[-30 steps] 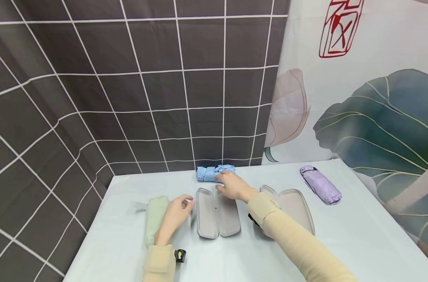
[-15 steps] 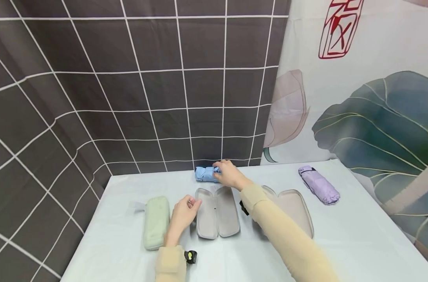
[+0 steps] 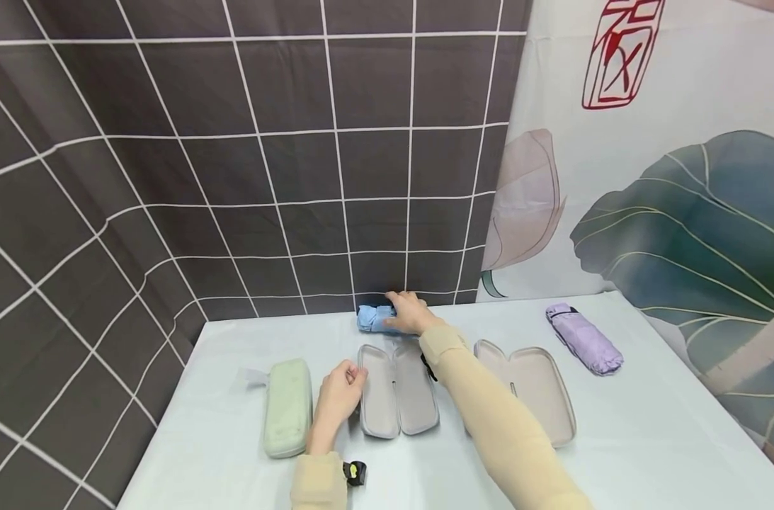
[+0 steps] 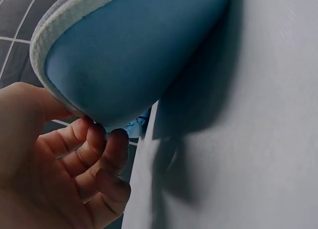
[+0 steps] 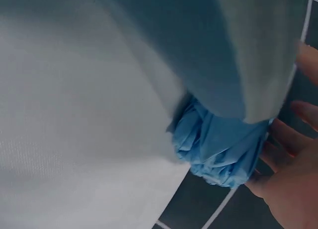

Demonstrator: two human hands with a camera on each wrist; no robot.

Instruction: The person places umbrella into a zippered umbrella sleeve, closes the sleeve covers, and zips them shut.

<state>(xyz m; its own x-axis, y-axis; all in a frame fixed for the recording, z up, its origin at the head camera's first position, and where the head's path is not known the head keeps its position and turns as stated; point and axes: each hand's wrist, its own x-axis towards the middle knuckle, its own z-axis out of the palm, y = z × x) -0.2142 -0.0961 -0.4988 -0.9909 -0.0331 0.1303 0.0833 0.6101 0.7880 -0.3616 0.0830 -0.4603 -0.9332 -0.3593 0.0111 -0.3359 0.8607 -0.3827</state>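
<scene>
My left hand (image 3: pixel 340 393) pinches the left rim of an open two-part case (image 3: pixel 379 393) with a grey lining. In the left wrist view the case's smooth blue shell (image 4: pixel 114 60) shows, the fingertips of the left hand (image 4: pixel 74 159) curled at its rounded end. Behind the case, at the table's back edge, lies a folded blue umbrella (image 3: pixel 370 318). My right hand (image 3: pixel 413 313) grips its right end, fingers on the far side; the right wrist view shows the crumpled blue fabric (image 5: pixel 218 144) beside the fingers of the right hand (image 5: pixel 293 154).
A closed pale green case (image 3: pixel 287 407) lies left of the left hand on the white table (image 3: pixel 221 453). Another open grey-lined case (image 3: pixel 539 389) sits right, partly hidden by the right sleeve. A folded purple umbrella (image 3: pixel 584 338) lies farther right. Dark gridded cloth (image 3: pixel 285 163) hangs behind.
My left hand has moved right, from beside the green case to the open case's rim. My right hand has moved slightly back and settled on the blue umbrella.
</scene>
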